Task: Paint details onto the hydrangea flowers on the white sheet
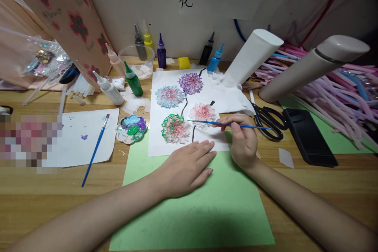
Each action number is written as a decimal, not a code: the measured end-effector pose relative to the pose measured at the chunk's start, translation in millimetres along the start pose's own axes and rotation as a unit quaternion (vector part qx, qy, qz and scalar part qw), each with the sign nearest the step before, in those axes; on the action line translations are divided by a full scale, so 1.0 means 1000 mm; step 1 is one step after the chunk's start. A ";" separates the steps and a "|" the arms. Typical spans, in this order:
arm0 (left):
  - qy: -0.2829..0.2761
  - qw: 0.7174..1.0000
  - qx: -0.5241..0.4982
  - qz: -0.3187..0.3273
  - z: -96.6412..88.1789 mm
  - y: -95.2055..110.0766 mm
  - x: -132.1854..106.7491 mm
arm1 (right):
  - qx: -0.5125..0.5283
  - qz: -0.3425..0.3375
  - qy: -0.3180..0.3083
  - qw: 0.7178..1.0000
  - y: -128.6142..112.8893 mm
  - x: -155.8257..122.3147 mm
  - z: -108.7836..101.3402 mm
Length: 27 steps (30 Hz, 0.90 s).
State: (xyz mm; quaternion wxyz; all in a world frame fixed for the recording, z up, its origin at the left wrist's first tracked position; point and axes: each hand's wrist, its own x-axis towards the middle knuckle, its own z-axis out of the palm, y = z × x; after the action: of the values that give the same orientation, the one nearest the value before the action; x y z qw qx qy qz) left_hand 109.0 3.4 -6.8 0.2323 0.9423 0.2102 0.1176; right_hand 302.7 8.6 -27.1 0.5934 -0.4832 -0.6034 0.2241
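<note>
My right hand [243,138] pinches a thin blue paintbrush [251,126], its tip at the right edge of a green-tipped paper flower [175,129]. Fingers stretched out, my left hand [189,167] lies flat across the lower edge of the white sheet [155,147] and the green paper [189,224] under it. Three more fluffy flowers are on the sheet: a purple one [190,83], a blue one [169,96] and a pink one [202,114], the last partly behind the brush. Black stem lines run between them. A flower-shaped palette [132,129] with green, blue and purple paint stands left of the sheet.
Another blue brush [95,150] rests on a paint-spotted paper [76,145] at left. Paint bottles, including a green one [132,79], stand behind. To the right are black scissors [270,120], a phone [310,137], a white tube [255,55] and a grey bottle [313,67].
</note>
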 end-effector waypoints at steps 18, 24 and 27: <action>0.003 1.000 -0.002 0.002 0.001 -0.001 -0.001 | 0.016 0.016 0.014 1.000 0.000 0.000 0.001; 0.004 1.000 -0.005 0.000 0.001 0.000 0.000 | 0.000 0.027 -0.014 1.000 0.001 0.001 0.000; -0.001 1.000 -0.004 0.000 0.001 0.000 -0.001 | 0.012 0.010 0.020 1.000 0.001 0.001 0.000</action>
State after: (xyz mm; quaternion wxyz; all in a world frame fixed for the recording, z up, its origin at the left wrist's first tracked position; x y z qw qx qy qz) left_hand 108.8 2.7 -7.2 0.2364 0.9415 0.2094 0.1174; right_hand 303.5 10.1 -27.4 0.6094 -0.4861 -0.5836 0.2274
